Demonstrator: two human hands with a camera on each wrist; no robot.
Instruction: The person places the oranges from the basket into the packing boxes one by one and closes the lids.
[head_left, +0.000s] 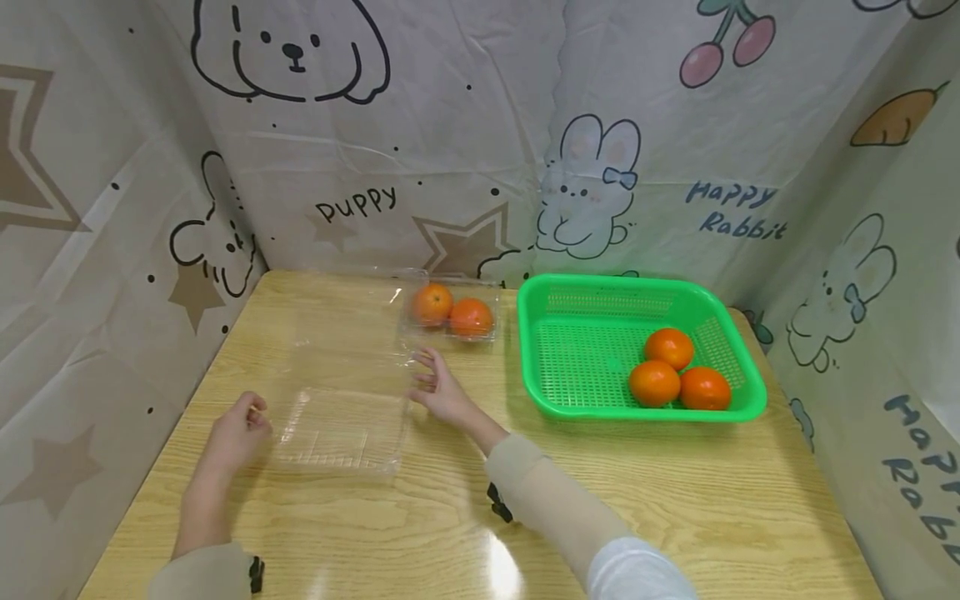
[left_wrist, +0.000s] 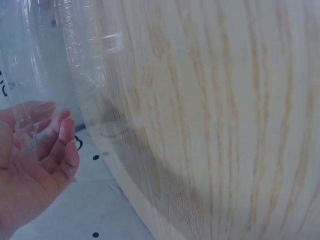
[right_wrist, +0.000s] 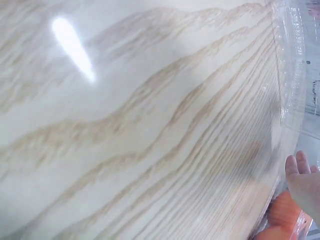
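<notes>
A clear plastic clamshell box [head_left: 341,429] lies unfolded on the table at the left, its lid [head_left: 352,312] spread toward the back. Beside its left edge is my left hand [head_left: 238,429], with fingers loosely bent; in the left wrist view thin clear plastic overlaps the thumb and palm of this hand [left_wrist: 37,155]. At the box's right edge my right hand [head_left: 446,393] has its fingers spread, holding nothing. The right wrist view shows straight fingers of that hand [right_wrist: 302,172] near the clear plastic [right_wrist: 290,65]. Whether they touch it is hard to see.
Behind my right hand stands another clear box [head_left: 487,333] with two oranges [head_left: 471,317] inside. To the right, a green plastic basket [head_left: 528,367] holds three oranges [head_left: 655,383] in its right part. A printed cloth [head_left: 450,125] walls the table [head_left: 465,542] at the back and sides.
</notes>
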